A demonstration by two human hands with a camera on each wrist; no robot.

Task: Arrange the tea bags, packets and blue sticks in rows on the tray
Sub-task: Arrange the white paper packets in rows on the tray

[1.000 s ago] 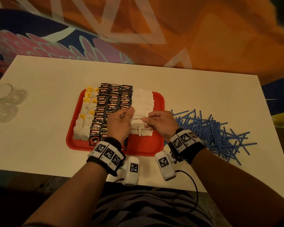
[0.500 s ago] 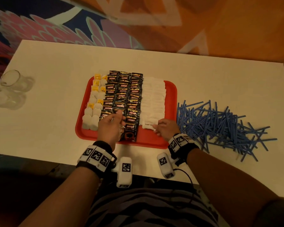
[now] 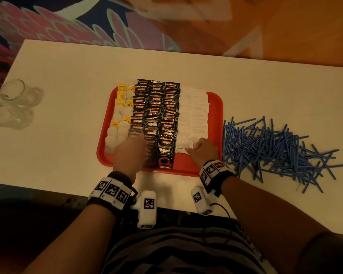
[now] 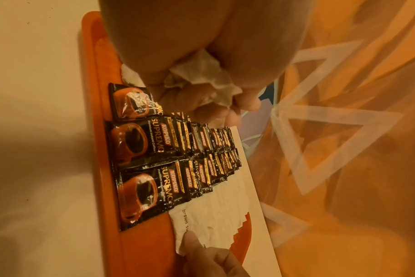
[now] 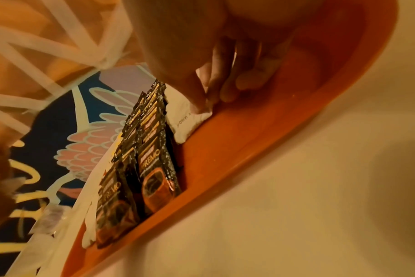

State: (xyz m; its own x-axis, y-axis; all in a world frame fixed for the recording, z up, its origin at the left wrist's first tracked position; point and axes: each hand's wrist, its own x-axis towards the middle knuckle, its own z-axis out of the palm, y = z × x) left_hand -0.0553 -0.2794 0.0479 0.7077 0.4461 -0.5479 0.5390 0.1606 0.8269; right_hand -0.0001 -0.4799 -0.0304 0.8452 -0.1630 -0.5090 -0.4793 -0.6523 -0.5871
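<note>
Red tray [image 3: 216, 99] sits mid-tabletop [image 3: 67, 135], filled in rows running away from the person: tea bags [image 3: 119, 123] at its left side, black coffee packets [image 3: 158, 115] in the middle, white sugar packets [image 3: 194, 115] at the right. Blue sticks [image 3: 275, 149] lie in a loose heap on the tabletop just right of the tray, none on it.

Left hand [image 3: 130, 153] is over the near ends of the tea-bag and coffee rows, blurred in the head view, so its grip cannot be read there. The left wrist view fills this in: the fingers [image 4: 201, 101] are curled around a crumpled white tea bag [image 4: 201, 75], held just above the nearest coffee packets.

Right hand [image 3: 203, 150] rests at the near end of the sugar row. From the head view only the knuckles show. The right wrist view shows the thumb and fingers [image 5: 216, 82] pinching the near edge of the front white sugar packet [image 5: 190, 120], which lies flat on the tray floor beside the coffee row. The left wrist view catches the same thumb pressed on that packet, printed "brown su…".

Two clear glasses [image 3: 14, 103] stand at the far left edge of the tabletop.
</note>
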